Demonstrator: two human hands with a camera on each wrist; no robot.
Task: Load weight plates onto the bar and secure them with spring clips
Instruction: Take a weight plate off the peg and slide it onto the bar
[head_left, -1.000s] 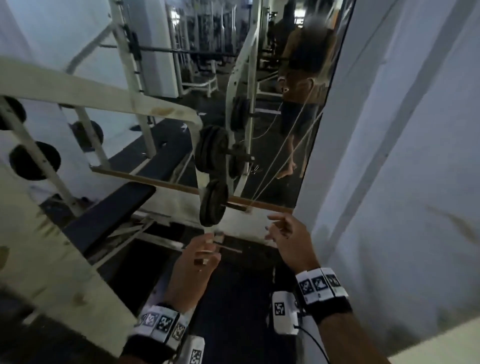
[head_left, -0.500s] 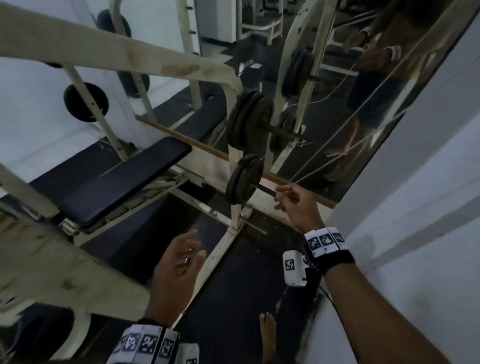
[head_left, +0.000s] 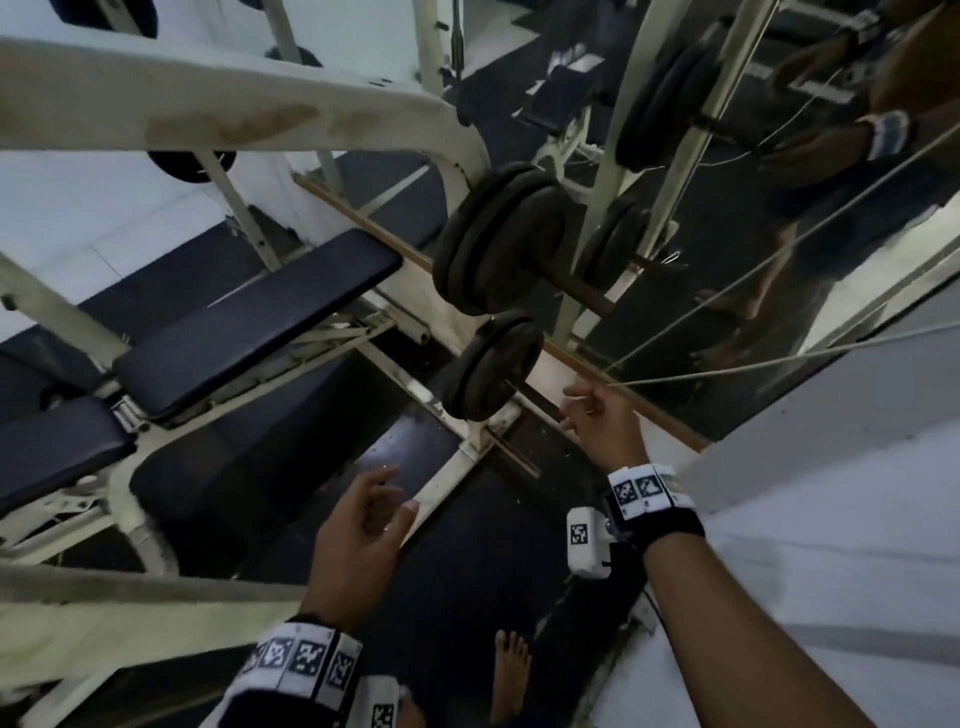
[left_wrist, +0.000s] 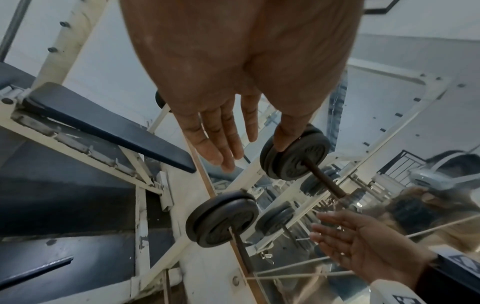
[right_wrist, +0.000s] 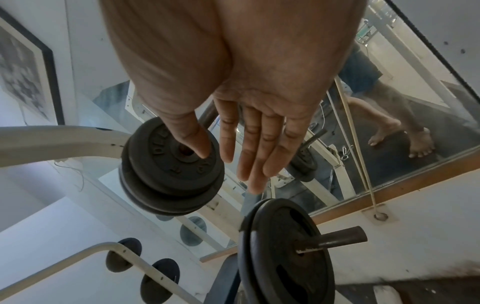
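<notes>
Since a second ago the left hand (head_left: 363, 525) has dropped lower and away from the plates, and whatever small piece it pinched then no longer shows; its fingers now hang straight and loose, holding nothing; the right hand (head_left: 602, 421) has come up beside the tip of the lower rusty steel peg (head_left: 537, 396), fingers relaxed and empty in the wrist view, touching nothing I can make out; two dark round iron weight plates (head_left: 493, 366) sit on that peg, pushed in against the cream-painted steel rack (head_left: 452, 130); a thicker stack of dark iron plates (head_left: 504, 236) sits on the peg above; the black padded bench (head_left: 249, 322) lies to the left, a wall mirror (head_left: 779, 234) just behind the plates.
</notes>
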